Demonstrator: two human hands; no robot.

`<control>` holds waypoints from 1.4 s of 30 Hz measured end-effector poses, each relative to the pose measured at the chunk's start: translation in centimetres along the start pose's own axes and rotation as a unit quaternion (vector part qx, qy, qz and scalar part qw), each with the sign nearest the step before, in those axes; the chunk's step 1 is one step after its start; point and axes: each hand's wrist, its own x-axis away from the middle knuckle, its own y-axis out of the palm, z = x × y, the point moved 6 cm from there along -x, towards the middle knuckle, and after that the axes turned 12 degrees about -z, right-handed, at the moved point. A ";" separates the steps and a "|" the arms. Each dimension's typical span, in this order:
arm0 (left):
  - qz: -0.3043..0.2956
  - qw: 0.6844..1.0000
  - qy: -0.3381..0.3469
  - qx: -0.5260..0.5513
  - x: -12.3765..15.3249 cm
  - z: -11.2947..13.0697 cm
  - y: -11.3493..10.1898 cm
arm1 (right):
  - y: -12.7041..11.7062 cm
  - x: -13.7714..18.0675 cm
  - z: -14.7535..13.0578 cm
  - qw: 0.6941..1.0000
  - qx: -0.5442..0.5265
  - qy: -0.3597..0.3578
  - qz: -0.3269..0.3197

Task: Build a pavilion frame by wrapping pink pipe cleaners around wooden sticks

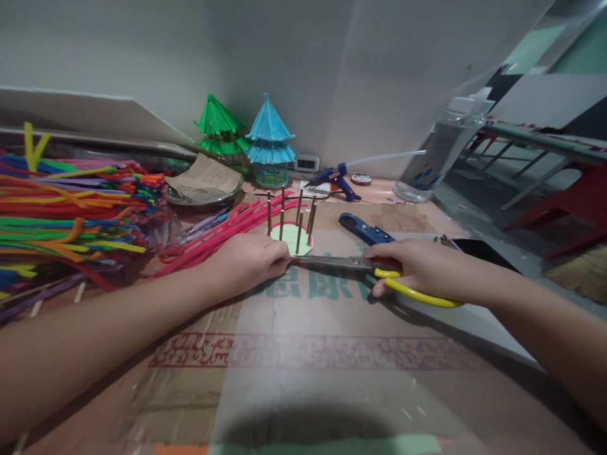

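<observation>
My left hand [249, 262] is closed, fingers curled at the near edge of a pale green round base [286, 235] with several thin upright sticks. What its fingers pinch is hidden. My right hand [420, 268] grips yellow-handled scissors [341, 263], whose blades point left and reach my left fingertips at the base's edge. A bundle of pink pipe cleaners [222, 234] lies just left of the base.
A big pile of coloured pipe cleaners [71, 215] fills the left. Green [219, 129] and blue [270, 142] pipe-cleaner pavilions stand at the back, with a blue glue gun [334, 179], a blue tool [365, 230], a metal dish [203, 193], a clear bottle [443, 151] and a phone [478, 249].
</observation>
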 end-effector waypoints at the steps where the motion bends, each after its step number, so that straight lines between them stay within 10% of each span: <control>1: -0.004 1.000 -0.002 0.002 0.0 0.0 0.0 | 0.0 0.0 -0.1 1.000 0.000 -0.001 0.001; 42: 0.026 1.000 -0.008 0.011 0.2 -0.1 0.0 | 0.0 -0.1 0.0 1.000 -0.016 0.007 -0.018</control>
